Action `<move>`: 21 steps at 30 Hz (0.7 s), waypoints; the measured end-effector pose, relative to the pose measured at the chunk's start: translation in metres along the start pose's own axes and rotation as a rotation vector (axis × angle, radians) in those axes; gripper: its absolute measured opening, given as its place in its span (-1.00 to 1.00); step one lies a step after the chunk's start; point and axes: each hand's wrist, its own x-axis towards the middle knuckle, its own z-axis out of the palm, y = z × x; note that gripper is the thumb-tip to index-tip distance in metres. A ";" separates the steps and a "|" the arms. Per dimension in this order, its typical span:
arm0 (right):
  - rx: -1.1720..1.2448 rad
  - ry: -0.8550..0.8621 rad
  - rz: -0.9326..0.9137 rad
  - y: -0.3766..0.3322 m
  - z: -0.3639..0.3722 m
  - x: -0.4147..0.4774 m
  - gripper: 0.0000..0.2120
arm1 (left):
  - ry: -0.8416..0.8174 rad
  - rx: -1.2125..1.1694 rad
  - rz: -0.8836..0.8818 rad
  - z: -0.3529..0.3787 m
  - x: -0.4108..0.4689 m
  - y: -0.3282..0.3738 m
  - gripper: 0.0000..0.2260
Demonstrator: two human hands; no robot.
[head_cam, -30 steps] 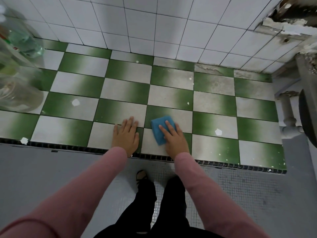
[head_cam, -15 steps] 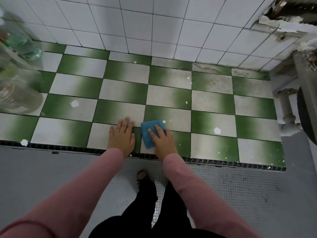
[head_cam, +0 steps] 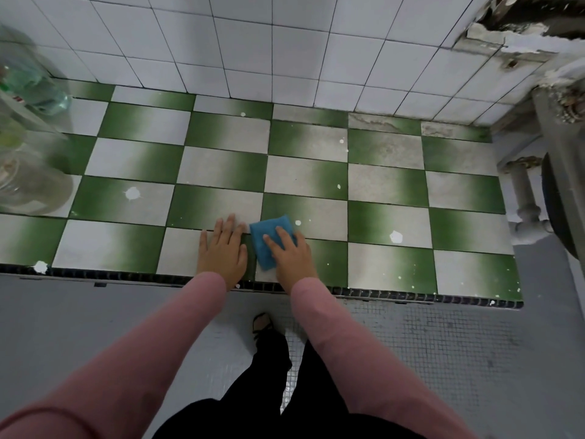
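A blue sponge (head_cam: 267,231) lies flat on the green and white checkered tile ledge (head_cam: 389,185), near its front edge. My right hand (head_cam: 291,253) presses down on the sponge with straight fingers, covering its lower right part. My left hand (head_cam: 223,248) lies flat on the tiles just left of the sponge, fingers spread, holding nothing. Both arms wear pink sleeves.
Clear plastic bottles (head_cam: 28,172) stand at the ledge's left end. A white tiled wall (head_cam: 285,52) rises behind. Grey pipes (head_cam: 525,201) and a crumbling wall corner (head_cam: 519,30) are on the right. White paint spots (head_cam: 395,237) dot the tiles. Grey mosaic floor (head_cam: 443,343) lies below.
The right hand slid the sponge to the left, closer to the left hand, over the last second. The left hand stayed flat in place.
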 end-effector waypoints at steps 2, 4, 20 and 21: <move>0.025 0.027 -0.007 0.016 0.000 -0.001 -0.35 | -0.002 0.001 -0.007 -0.001 0.002 0.003 -0.50; 0.071 0.070 0.059 0.038 -0.004 -0.002 -0.40 | -0.002 0.002 -0.003 -0.003 0.005 0.009 -0.50; 0.334 0.266 0.156 0.123 0.013 -0.029 -0.43 | -0.007 -0.029 0.045 0.012 0.015 0.085 -0.50; 0.347 0.248 0.179 0.134 0.009 -0.030 -0.42 | -0.002 -0.026 0.037 0.012 0.015 0.090 -0.50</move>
